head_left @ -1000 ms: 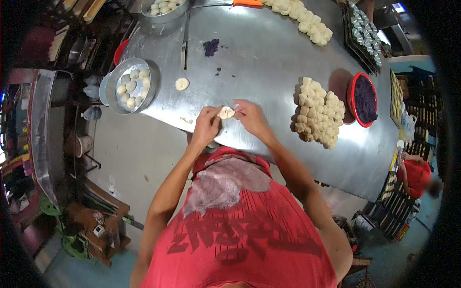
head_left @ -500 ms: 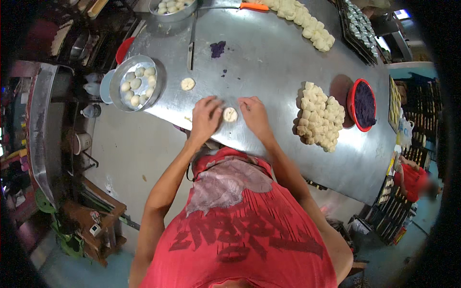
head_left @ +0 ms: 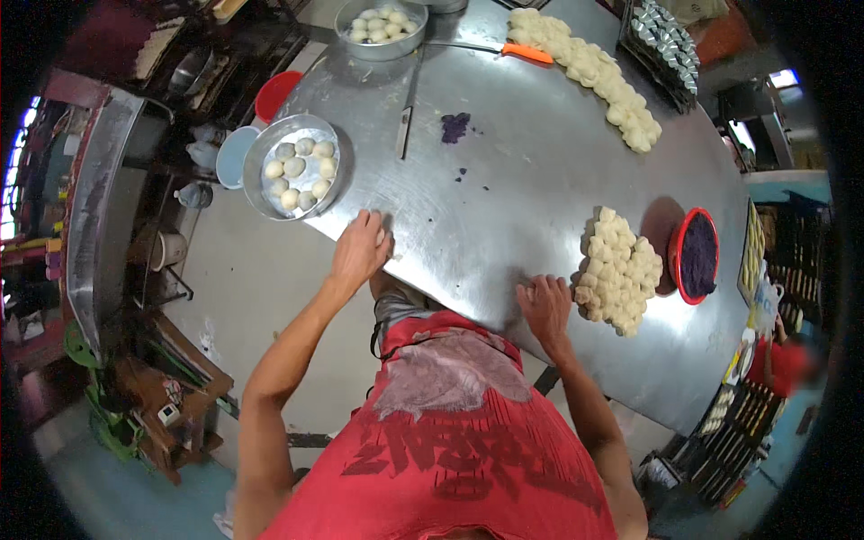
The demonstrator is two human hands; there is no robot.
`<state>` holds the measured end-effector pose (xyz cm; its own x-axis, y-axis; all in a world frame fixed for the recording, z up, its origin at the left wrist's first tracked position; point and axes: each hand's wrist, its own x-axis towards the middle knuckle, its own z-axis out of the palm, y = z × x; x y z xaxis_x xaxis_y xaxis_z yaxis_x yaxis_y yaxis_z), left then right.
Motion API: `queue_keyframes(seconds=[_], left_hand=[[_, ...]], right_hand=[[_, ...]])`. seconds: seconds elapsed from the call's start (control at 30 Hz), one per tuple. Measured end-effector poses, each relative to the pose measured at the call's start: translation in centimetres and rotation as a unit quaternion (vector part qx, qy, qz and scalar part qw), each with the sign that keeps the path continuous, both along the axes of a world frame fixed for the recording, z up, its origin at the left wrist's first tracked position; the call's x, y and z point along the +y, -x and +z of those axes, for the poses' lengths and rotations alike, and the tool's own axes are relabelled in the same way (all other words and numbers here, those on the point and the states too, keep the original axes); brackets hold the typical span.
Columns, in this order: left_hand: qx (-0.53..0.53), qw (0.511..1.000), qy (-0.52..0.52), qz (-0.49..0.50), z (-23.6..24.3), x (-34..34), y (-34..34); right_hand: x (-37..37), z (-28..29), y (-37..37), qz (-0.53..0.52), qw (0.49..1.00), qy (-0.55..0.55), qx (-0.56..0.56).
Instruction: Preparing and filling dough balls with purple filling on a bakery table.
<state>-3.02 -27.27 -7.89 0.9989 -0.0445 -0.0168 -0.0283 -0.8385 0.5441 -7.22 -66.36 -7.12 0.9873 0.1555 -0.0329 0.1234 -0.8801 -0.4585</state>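
Note:
My left hand (head_left: 360, 250) is at the table's near edge, just right of a round metal pan (head_left: 255, 193) holding several pale dough balls (head_left: 293, 167). Its fingers are curled round a piece of dough (head_left: 382, 237), of which only a pale bit shows. Farther right, my right hand (head_left: 545, 310) is low over the tabletop with bent, slightly parted fingers, and I see nothing in them. Beside it sits a cluster of joined dough pieces (head_left: 619, 274), left of a red bowl (head_left: 676, 261) of purple filling (head_left: 698, 256).
Toward the back lie a long row of dough (head_left: 585, 65), an orange-handled knife (head_left: 526, 53) and a flat metal blade (head_left: 404, 132). Purple filling scraps (head_left: 454, 127) dot the steel table (head_left: 513, 193). A second pan of dough balls (head_left: 382, 45) stands at the far left.
The two flattened dough pieces on the table are no longer seen there. My left hand has moved left toward the pan; my right hand has moved right toward the dough cluster. The view has shifted.

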Motion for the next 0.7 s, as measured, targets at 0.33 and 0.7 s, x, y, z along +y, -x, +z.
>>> queue_keyframes(seconds=[0.33, 0.7], left_hand=[[-0.102, 0.99, -0.043, -0.093, -4.8, -2.6, -1.9], [-0.125, 0.992, -0.018, 0.028, -4.9, -4.6, -5.6]], right_hand=[[6.1, -7.8, -2.9, 0.078, 0.989, -0.007, -0.123], [9.2, -7.4, -8.3, -0.089, 0.992, -0.082, -0.028]])
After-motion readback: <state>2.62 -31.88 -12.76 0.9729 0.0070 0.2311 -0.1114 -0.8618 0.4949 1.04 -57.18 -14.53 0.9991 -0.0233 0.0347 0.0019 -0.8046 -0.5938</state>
